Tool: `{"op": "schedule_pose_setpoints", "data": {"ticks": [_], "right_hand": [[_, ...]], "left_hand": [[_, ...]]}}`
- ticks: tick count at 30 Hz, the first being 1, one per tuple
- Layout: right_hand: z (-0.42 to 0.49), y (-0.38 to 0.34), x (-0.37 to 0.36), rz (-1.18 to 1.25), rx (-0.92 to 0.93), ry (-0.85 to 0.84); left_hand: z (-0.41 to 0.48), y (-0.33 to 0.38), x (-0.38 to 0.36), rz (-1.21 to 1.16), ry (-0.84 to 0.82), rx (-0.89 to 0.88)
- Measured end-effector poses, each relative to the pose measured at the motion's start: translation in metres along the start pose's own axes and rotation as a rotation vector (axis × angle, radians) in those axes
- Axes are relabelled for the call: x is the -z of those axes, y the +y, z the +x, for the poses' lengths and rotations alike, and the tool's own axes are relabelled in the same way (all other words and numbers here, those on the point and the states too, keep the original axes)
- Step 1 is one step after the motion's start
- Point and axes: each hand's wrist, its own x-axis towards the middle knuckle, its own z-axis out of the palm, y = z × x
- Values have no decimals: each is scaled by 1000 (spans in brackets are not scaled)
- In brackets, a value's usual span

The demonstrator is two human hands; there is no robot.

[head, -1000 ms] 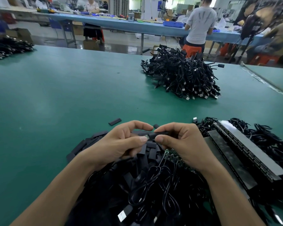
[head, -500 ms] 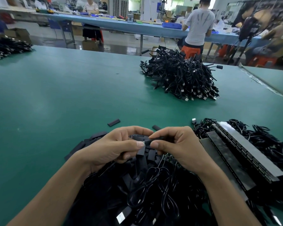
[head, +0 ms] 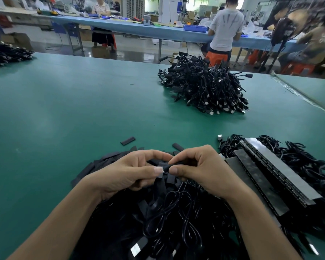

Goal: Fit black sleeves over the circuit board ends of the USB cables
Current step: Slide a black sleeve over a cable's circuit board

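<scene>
- Our left hand (head: 128,175) pinches the circuit board end (head: 162,168) of a cable between thumb and forefinger; its other fingers curl underneath.
- Our right hand (head: 204,169) pinches a black sleeve (head: 178,162) between thumb and forefinger. The sleeve's mouth meets the board end, midway between the two hands.
- We hold both low in the middle of the view, just above the near heap of cables (head: 169,222), which lies looped and tangled under our wrists.
- The worktop (head: 64,113) is a broad, dull green sheet with a soft sheen, and a pale taped seam (head: 298,91) runs along its right side.
- A spread of loose sleeves (head: 101,162) lies by our left hand, and two strays (head: 128,141) (head: 178,146) lie apart on the green.
- To our right, long flat strips (head: 266,166) rest on more black cables (head: 308,166).
- Farther across the worktop sits a second heap (head: 204,87), its plugs pointing our way. A third dark heap (head: 6,55) sits at the far left edge.
- Beyond the worktop we see a glossy floor (head: 131,54) and a long blue table (head: 139,29).
- A person in a grey shirt (head: 226,29) stands at the blue table with their back to us, above an orange stool (head: 217,57).
- Another person (head: 101,10) sits behind the blue table, and a third (head: 315,40) sits at the far right.
</scene>
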Motion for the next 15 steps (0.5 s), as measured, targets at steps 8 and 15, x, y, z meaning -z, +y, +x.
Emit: {"op": "schedule_pose_setpoints", "data": {"ticks": [8,15], "right_hand": [[-1,-1,-7,68,15,-95],[3,3,-13,48,67,31]], "left_hand": [[0,1,-1,26,-37,-15],[1,6,-5,68,138,14]]}}
